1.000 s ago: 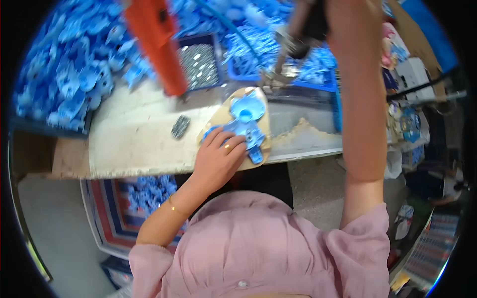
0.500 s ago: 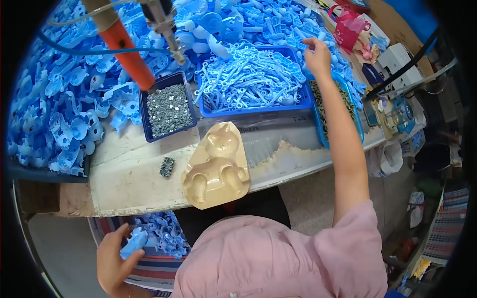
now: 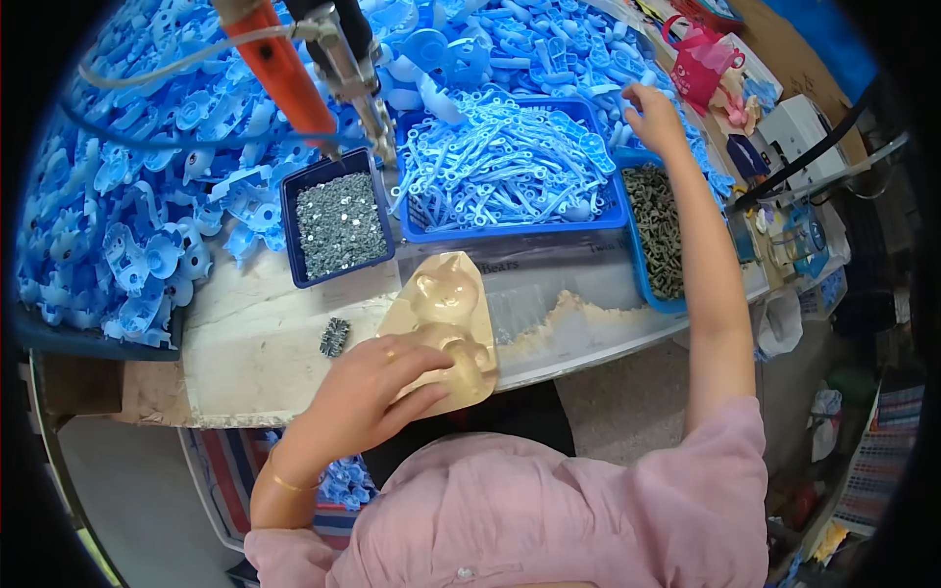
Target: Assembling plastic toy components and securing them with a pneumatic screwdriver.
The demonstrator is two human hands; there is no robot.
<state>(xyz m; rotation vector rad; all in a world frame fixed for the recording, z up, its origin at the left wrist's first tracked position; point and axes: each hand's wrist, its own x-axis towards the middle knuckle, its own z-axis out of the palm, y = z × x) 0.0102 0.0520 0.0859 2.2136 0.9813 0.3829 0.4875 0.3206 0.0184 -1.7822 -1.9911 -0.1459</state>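
Observation:
A glossy tan bear-shaped mould (image 3: 446, 289) lies on the table in front of me. My left hand (image 3: 377, 387) reaches over its lower part, fingers stretched and apart, with nothing visible in them. At the upper right my right hand (image 3: 657, 120) is held over the edge of a heap of light-blue plastic parts (image 3: 549, 59). Its finger and thumb are apart, and I see nothing between them. Beneath my right forearm stands a blue tray of dark brownish-grey small pieces (image 3: 655, 230). A blue basket of thin light-blue link-shaped parts (image 3: 510, 230) is left of that arm.
A dark-blue tray of small grey metal pieces (image 3: 296, 250) stands left of the mould, near a small dark cluster (image 3: 334, 336). Above it hangs a tool with an orange sleeve (image 3: 284, 73) and a metal nozzle (image 3: 377, 127). Below the table edge, a striped container (image 3: 230, 470) holds blue parts.
My left hand has let go of the light-blue part and moved up from the striped container to the mould. My right hand has shifted slightly right. The view has shifted a little.

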